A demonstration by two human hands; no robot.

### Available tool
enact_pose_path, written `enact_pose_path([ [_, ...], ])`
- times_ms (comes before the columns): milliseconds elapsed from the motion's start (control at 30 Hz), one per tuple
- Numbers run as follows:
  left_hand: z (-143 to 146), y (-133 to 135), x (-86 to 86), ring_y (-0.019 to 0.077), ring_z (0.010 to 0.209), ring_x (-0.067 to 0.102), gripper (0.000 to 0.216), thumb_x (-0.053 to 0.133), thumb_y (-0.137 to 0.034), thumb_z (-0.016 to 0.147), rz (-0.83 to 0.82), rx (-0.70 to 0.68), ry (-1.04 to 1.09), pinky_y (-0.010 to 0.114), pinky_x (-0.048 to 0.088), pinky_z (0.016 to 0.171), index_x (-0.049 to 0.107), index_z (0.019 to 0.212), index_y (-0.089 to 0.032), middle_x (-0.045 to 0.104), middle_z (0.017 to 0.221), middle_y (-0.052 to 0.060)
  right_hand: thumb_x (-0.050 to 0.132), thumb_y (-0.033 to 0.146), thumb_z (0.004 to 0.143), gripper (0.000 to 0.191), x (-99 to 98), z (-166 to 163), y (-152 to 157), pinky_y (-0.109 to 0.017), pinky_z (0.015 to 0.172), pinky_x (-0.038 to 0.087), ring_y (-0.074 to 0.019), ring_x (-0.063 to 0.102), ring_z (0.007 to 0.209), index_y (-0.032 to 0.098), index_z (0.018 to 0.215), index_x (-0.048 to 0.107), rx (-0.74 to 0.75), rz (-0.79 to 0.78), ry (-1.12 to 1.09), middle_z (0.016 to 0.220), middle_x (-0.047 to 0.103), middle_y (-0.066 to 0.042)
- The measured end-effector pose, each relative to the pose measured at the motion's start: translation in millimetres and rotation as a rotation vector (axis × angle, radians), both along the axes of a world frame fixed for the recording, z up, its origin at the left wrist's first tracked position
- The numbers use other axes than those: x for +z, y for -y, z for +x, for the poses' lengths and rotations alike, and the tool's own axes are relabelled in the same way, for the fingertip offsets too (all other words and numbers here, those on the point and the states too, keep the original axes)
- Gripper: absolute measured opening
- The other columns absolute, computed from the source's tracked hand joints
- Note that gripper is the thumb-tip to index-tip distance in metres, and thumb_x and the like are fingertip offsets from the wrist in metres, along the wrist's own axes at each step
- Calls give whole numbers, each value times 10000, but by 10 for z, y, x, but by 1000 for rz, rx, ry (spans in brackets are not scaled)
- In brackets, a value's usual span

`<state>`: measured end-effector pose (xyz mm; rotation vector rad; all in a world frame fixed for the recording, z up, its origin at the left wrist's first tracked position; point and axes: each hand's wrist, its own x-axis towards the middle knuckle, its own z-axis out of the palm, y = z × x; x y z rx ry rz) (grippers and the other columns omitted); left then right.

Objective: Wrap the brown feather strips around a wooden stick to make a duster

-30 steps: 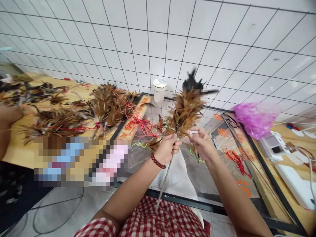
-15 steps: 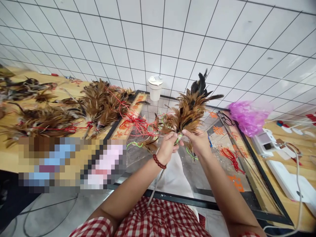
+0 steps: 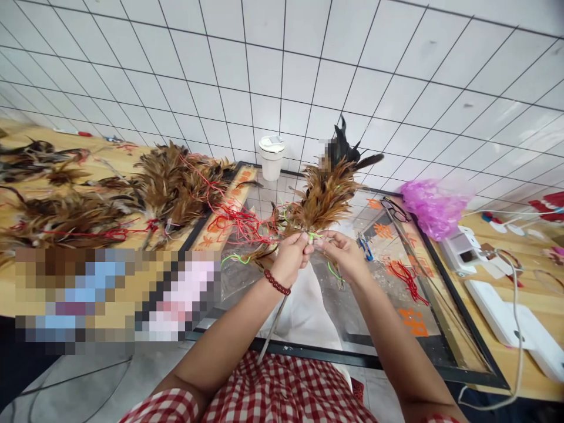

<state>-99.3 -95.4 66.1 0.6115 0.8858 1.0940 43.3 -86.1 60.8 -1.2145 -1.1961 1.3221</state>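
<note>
A feather duster (image 3: 328, 197), brown with long black feathers at its tip, points away from me. My left hand (image 3: 293, 255) is closed around its base, where the feathers meet a thin stick (image 3: 274, 332) that runs back toward my lap. Bright green string (image 3: 314, 236) lies around the base between my hands. Just to the right, my right hand (image 3: 346, 252) pinches that string between thumb and forefinger. A loose green string end (image 3: 335, 273) hangs under the right hand.
Left of the glass-topped frame lie brown feather bundles (image 3: 170, 182) and tangled red strings (image 3: 238, 220). A white lidded cup (image 3: 271, 158) stands by the tiled wall. On the right are blue scissors (image 3: 365, 249), red strings (image 3: 405, 279), glasses (image 3: 395, 210) and a purple plastic bag (image 3: 436, 205).
My right hand has drawn slightly away from the feather base, and green string now shows between my hands. The left hand keeps its grip. The whole view has shifted a little.
</note>
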Motion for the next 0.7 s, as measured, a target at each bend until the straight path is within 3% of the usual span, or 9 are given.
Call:
enact_pose_path([
  [133,78,81,-42,10,350,205,262,584,-354,844,-25,-37,-5,141,103,362,444,728,-165,387,512,-75,821,493,550,414,33,5,-109,-222,395,178,-30,272,393,150,637,607,125,-174,-137,512,517,40],
  [267,69,111,-61,18,374,281,230,598,-341,838,-33,-159,48,136,169,365,492,768,-149,440,560,-50,839,380,541,332,90,-3,-152,-223,442,345,-84,485,480,146,638,625,124,-131,-160,584,609,1],
  [400,-43,39,-41,65,511,463,237,693,-287,768,-53,-395,208,175,379,468,515,784,-131,524,673,8,808,391,580,317,116,-17,-124,-248,402,354,-87,448,404,147,598,607,176,-123,-112,530,587,1],
  [467,-72,5,-38,52,498,436,259,719,-272,749,-75,-452,254,159,352,459,505,794,-133,502,664,-2,824,389,554,324,116,-30,-117,-250,436,382,-94,471,438,150,606,611,143,-92,-87,547,593,4],
  [600,-72,-12,-44,10,417,276,333,740,-298,734,-68,-349,207,108,152,398,439,763,-159,393,581,-61,814,426,573,329,116,12,-130,-271,626,459,-143,579,645,163,680,648,105,8,-15,660,650,-15],
  [700,-85,-7,-32,11,419,264,329,725,-351,743,-14,-251,139,112,141,399,469,776,-147,390,578,-62,768,472,629,358,133,140,-139,-291,701,467,-173,610,747,170,803,686,219,35,135,759,686,-38],
])
